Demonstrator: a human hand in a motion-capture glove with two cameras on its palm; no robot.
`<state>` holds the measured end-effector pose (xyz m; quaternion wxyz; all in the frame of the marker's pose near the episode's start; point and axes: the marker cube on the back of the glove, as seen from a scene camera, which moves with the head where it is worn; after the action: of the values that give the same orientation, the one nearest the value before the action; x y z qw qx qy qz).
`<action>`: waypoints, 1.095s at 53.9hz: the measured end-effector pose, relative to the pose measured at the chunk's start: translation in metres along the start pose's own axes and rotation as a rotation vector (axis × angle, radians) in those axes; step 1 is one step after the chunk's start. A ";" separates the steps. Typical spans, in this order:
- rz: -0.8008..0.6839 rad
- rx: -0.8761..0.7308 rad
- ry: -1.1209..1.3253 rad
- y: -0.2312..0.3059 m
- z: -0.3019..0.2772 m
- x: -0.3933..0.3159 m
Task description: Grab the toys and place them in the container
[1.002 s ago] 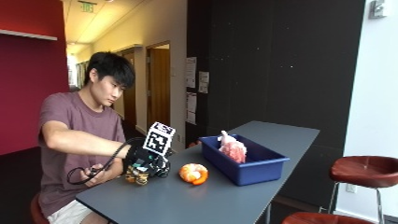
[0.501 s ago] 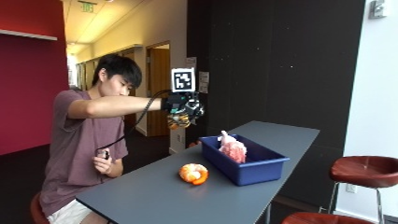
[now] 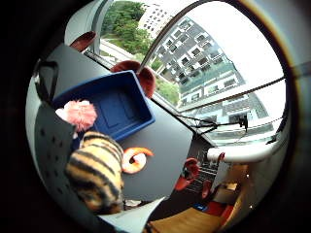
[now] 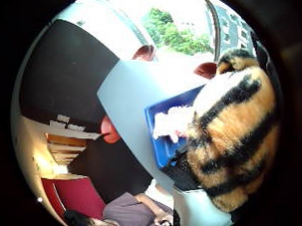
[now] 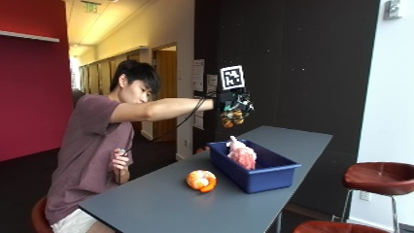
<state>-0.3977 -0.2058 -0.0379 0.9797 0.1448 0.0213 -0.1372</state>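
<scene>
Outside view first: my gloved right hand (image 5: 234, 104) is raised at arm's length, well above the blue container (image 5: 257, 166) on the grey table (image 5: 162, 204), fingers curled round a striped tiger toy (image 5: 232, 117) that hangs just under the palm. A pink plush toy (image 5: 242, 154) already sits in the container at the end nearer the person. An orange toy (image 5: 202, 180) lies on the table just beside the container's near wall, not touching it as far as I can see. The bare left hand is down by the chest, off the task things.

Little finger side palm view: tiger toy (image 3: 95, 172) fills the space next to the palm, container (image 3: 109, 104) below it with the pink toy (image 3: 78, 114) in one end, rest of the floor bare. Orange toy (image 3: 134, 159) is on the table outside the rim.

Thumb side palm view: tiger toy (image 4: 235, 131) is huge and close, so I read it as held. Container (image 4: 163, 131) corner and pink toy (image 4: 171, 121) peek out from behind it.

Step, my call: carrying the tiger over for the drop. Next I need to bring the hand down over the open part of the container, clear of the pink toy, and spread the fingers. Orange toy comes after that.
</scene>
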 end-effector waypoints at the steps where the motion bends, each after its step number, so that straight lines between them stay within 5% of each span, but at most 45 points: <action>1: 0.053 0.001 -0.003 -0.007 0.004 0.001; 3: 0.099 -0.002 0.010 -0.018 0.013 0.004; 7: -0.065 -0.007 0.052 -0.025 0.031 0.010; 13: -0.013 -0.036 0.068 -0.044 0.065 0.018; 27: -0.038 -0.489 0.141 -0.046 0.134 0.035; 43: -0.058 -0.375 0.107 -0.026 0.099 0.064; 52: 0.063 -0.312 0.081 0.000 0.054 0.091; 59: -0.136 -0.281 -0.027 0.046 0.024 0.101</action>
<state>-0.2874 -0.1968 -0.0100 0.9789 0.0025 0.0371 -0.2010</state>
